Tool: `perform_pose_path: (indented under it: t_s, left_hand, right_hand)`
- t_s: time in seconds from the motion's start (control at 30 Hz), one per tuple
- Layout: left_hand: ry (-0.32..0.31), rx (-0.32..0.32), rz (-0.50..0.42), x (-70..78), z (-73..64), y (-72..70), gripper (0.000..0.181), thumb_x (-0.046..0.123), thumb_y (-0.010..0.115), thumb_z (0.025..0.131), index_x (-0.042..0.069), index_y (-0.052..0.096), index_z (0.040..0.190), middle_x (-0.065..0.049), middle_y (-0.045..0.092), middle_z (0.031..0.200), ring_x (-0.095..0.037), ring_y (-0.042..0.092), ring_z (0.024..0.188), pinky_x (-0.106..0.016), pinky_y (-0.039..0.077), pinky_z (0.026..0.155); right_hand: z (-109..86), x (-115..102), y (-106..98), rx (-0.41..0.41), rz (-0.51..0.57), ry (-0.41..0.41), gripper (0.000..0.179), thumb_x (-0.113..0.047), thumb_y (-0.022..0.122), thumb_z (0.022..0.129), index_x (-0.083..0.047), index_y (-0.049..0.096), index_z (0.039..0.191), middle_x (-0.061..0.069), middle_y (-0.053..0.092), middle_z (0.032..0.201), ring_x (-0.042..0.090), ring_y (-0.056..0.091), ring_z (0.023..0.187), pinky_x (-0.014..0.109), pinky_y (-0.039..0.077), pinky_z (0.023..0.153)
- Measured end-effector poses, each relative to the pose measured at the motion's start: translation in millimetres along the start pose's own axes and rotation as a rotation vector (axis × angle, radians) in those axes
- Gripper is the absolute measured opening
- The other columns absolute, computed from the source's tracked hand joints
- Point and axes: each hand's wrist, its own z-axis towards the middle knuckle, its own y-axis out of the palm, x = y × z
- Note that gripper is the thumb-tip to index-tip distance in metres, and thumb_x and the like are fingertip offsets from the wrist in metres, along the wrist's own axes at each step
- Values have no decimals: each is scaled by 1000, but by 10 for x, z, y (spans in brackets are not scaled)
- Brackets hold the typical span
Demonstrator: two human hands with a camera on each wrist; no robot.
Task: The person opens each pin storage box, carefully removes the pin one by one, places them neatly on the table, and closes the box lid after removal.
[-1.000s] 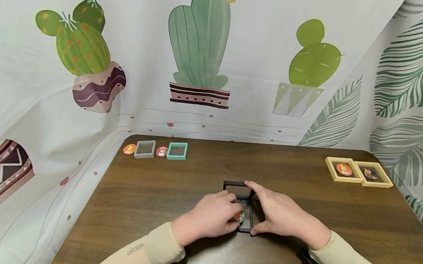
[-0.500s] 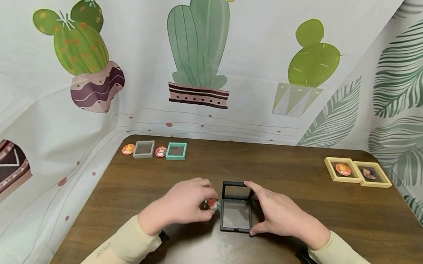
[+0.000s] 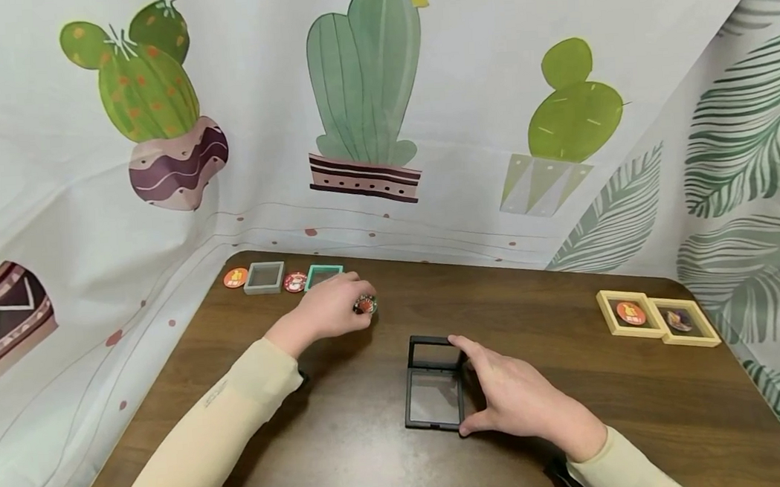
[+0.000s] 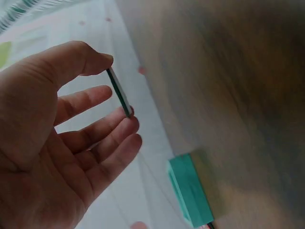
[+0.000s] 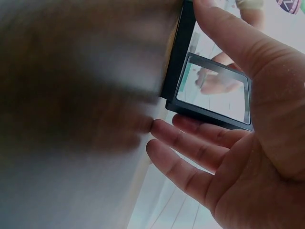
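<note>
My left hand (image 3: 336, 304) is over the far left part of the table, pinching a thin round disc (image 3: 365, 304) with a red and green face. In the left wrist view the disc (image 4: 119, 93) appears edge-on between thumb and fingertips. Just behind this hand lies a teal display frame (image 3: 324, 270), partly covered by it. At the table's middle a black hinged display frame (image 3: 434, 397) stands unfolded, its lid raised and its clear film bare. My right hand (image 3: 516, 392) holds its right side, thumb at the near corner and a finger at the lid's top.
Far left are an orange round disc (image 3: 235, 277), a grey frame (image 3: 265, 277) and a red round disc (image 3: 295, 281). Two yellow frames (image 3: 630, 314) with discs inside lie at the far right. A printed cloth (image 3: 463, 120) hangs behind the table (image 3: 500, 289).
The left hand has lifted the disc off the black frame's film and carried it left and away toward the teal frame. My right hand stays on the black frame.
</note>
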Motion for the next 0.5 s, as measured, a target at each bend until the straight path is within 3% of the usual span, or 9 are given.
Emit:
perform_pose_path:
  t_s: [0.23, 0.5]
  left_hand:
    - [-14, 0, 72, -144, 306, 69, 41, 21, 80, 94, 11, 78, 134, -10, 70, 117, -29, 65, 105, -47, 59, 82]
    - [-28, -20, 137, -352, 485, 173, 34, 18, 80, 96, 8, 79, 129, -13, 71, 122, -35, 65, 113, -53, 56, 99]
  right_hand:
    - [8, -4, -4, -22, 10, 18, 136, -55, 104, 71, -10, 26, 172, 18, 61, 157, 31, 72, 127, 52, 60, 98]
    - [16, -6, -14, -34, 14, 27, 137, -56, 104, 70, -10, 26, 173, 18, 58, 160, 30, 70, 131, 52, 59, 101]
